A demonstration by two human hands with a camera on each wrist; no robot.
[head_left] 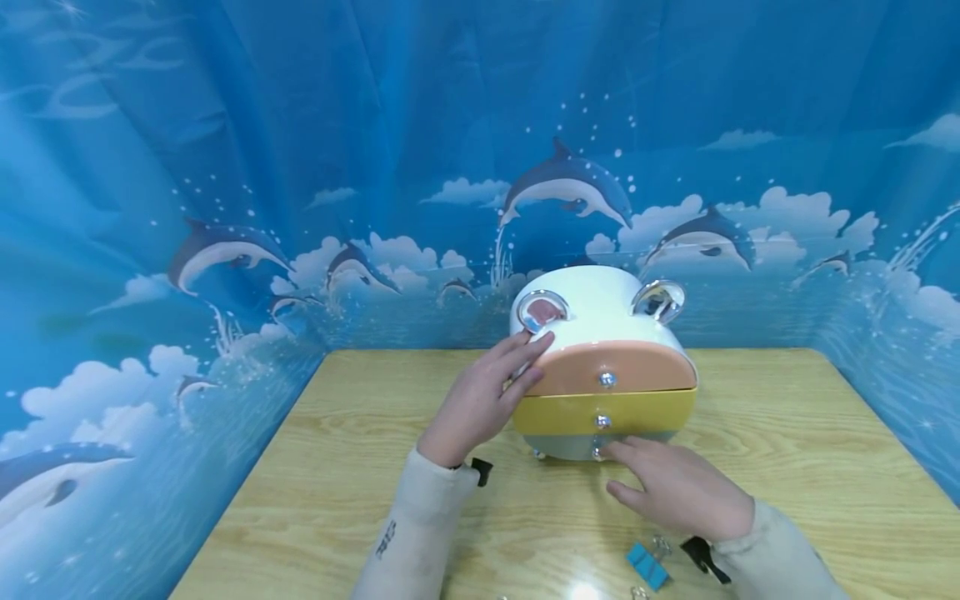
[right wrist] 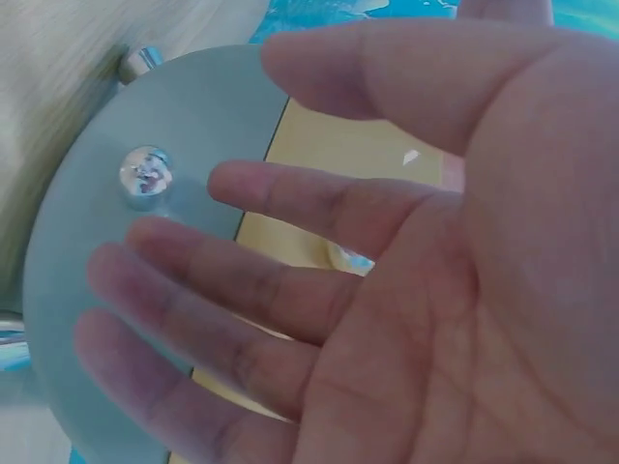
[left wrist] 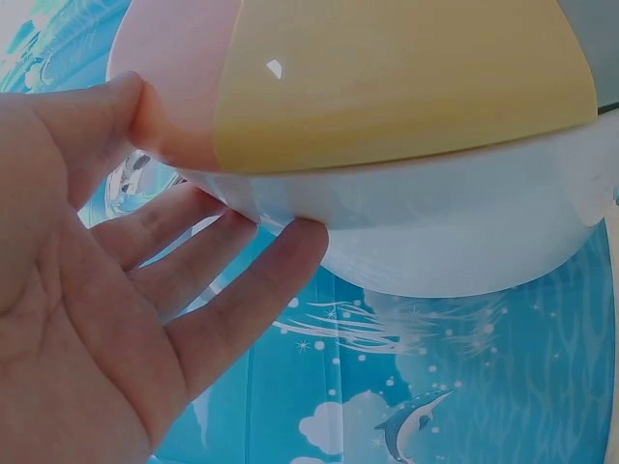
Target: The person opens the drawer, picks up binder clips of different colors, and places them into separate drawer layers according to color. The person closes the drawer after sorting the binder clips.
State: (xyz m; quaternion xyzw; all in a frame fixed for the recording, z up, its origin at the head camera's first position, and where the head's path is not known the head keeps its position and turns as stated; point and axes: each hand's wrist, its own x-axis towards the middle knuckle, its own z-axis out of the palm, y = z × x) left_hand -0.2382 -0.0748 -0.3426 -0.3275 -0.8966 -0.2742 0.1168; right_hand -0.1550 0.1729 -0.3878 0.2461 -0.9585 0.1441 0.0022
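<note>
A small rounded storage box (head_left: 592, 308) with a white shell and two silver ear-like rings stands on the table. Its front has a peach drawer (head_left: 573, 371), a yellow drawer (head_left: 562, 413) and a grey drawer (head_left: 566, 446), each with a shiny round knob. My left hand (head_left: 480, 396) rests on the box's left side, fingers extended along the white shell (left wrist: 435, 242) and thumb at the peach drawer's edge. In front of the grey drawer, my right hand (head_left: 682, 483) has its fingers spread, with fingertips close to the bottom knob (right wrist: 146, 176). Nothing lies in its palm.
A blue binder clip (head_left: 648, 567) lies on the wooden table (head_left: 322, 492) near the right wrist, with more metal clip handles (head_left: 640, 593) at the front edge of view. Behind the table hangs a blue curtain (head_left: 420, 125) printed with dolphins and clouds.
</note>
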